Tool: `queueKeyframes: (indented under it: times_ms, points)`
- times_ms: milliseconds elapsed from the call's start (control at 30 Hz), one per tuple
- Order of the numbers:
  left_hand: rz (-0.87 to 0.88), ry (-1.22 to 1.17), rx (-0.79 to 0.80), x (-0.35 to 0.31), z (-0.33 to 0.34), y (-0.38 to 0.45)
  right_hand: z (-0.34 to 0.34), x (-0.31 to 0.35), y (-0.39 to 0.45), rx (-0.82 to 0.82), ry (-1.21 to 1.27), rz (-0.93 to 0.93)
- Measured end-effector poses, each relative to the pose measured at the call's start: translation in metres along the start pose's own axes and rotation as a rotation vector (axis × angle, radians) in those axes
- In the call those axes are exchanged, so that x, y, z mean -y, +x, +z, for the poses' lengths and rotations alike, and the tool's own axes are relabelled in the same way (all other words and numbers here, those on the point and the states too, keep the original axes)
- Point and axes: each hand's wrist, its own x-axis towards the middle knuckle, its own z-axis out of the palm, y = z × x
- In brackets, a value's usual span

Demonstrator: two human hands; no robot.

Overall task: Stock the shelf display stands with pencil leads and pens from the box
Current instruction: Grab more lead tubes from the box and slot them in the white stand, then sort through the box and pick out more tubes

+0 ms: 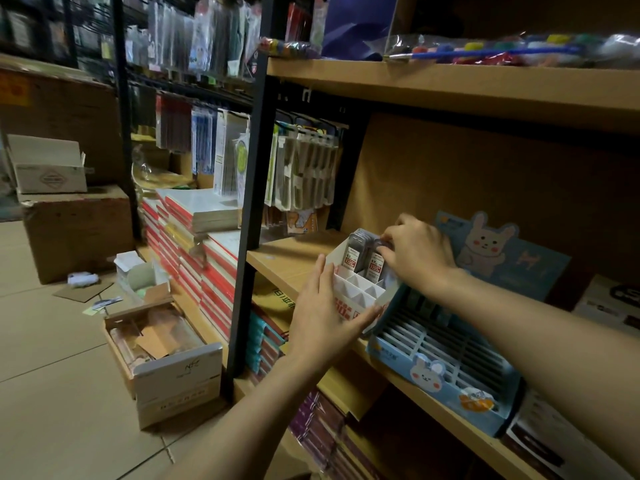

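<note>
Lead cases (375, 263) stand in the back row of the white stand (353, 299) on the shelf (277, 261); right hand (415, 254) pinches one top, left hand (322, 310) flat-steadies the stand: judged light, rigid, slick, best gripped by the sides.

The wooden shelf (277, 261) has bare board at its left end, between the black post (247, 216) and the white display stand (356, 289), so a hand could slip in there. The front slots of the white stand are open from above; the back ones hold lead packs (363, 258). On its right the blue bunny stand (450, 362) sits touching it, filling the front edge (no gap between them). The upper shelf (450, 88) roofs the space.
</note>
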Motion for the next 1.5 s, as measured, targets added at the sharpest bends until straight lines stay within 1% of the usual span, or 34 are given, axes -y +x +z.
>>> queueKeyframes:
  times_ms: [133,233,300,367,400,467,500,533,567,633,700,733,767,833,900,1000,1133,1200,1333,1400,1433,1500]
  points:
    - [0.025,-0.036,0.052,-0.004,-0.005,-0.008,-0.009,0.0,-0.013,0.077,0.071,0.0]
    - [0.07,-0.132,0.045,-0.004,-0.01,-0.038,-0.02,0.001,-0.035,-0.006,0.181,-0.02]
    - [0.066,-0.203,0.017,0.003,-0.015,-0.069,-0.028,0.009,-0.063,-0.095,0.336,-0.038]
    - [0.005,-0.265,-0.037,0.016,-0.018,-0.107,-0.033,0.027,-0.103,-0.149,0.567,-0.055]
    - [-0.037,-0.296,-0.069,0.025,-0.018,-0.129,-0.032,0.041,-0.126,-0.154,0.666,-0.073]
    - [-0.165,-0.331,-0.114,0.044,-0.016,-0.178,-0.018,0.068,-0.178,-0.119,0.784,-0.093]
    - [-0.26,-0.302,-0.115,0.056,-0.013,-0.204,-0.005,0.082,-0.207,-0.062,0.82,-0.087]
    - [-0.366,-0.24,-0.09,0.069,-0.01,-0.231,0.011,0.095,-0.236,0.034,0.855,-0.068]
    - [-0.474,-0.172,-0.037,0.083,-0.007,-0.258,0.028,0.108,-0.264,0.17,0.876,-0.035]
    - [-0.69,-0.079,0.094,0.109,0.0,-0.306,0.066,0.126,-0.316,0.521,0.84,0.059]
    - [-0.884,-0.065,0.165,0.128,0.007,-0.349,0.101,0.137,-0.362,0.84,0.754,0.183]
    - [-0.959,-0.062,0.184,0.136,0.01,-0.366,0.115,0.14,-0.383,0.958,0.734,0.234]
    - [-1.015,-0.049,0.209,0.141,0.014,-0.381,0.126,0.143,-0.401,1.045,0.722,0.255]
    - [-1.072,-0.027,0.271,0.149,0.024,-0.4,0.144,0.149,-0.429,1.152,0.684,0.222]
    - [-1.05,0.017,0.356,0.159,0.035,-0.412,0.156,0.156,-0.448,1.204,0.642,0.208]
    - [-0.943,0.118,0.494,0.171,0.05,-0.418,0.173,0.163,-0.459,1.221,0.601,0.189]
    - [-0.782,0.251,0.576,0.188,0.07,-0.417,0.2,0.168,-0.448,1.184,0.556,0.098]
    - [-0.737,0.331,0.612,0.193,0.077,-0.418,0.212,0.17,-0.438,1.149,0.521,0.069]
    - [-0.662,0.393,0.636,0.194,0.082,-0.43,0.235,0.184,-0.422,1.089,0.467,-0.017]
    - [-0.621,0.382,0.645,0.195,0.081,-0.432,0.245,0.192,-0.418,1.072,0.447,-0.066]
    - [-0.62,0.361,0.635,0.196,0.08,-0.432,0.248,0.195,-0.418,1.07,0.436,-0.091]
    - [-0.646,0.317,0.567,0.197,0.076,-0.428,0.253,0.198,-0.42,1.08,0.408,-0.13]
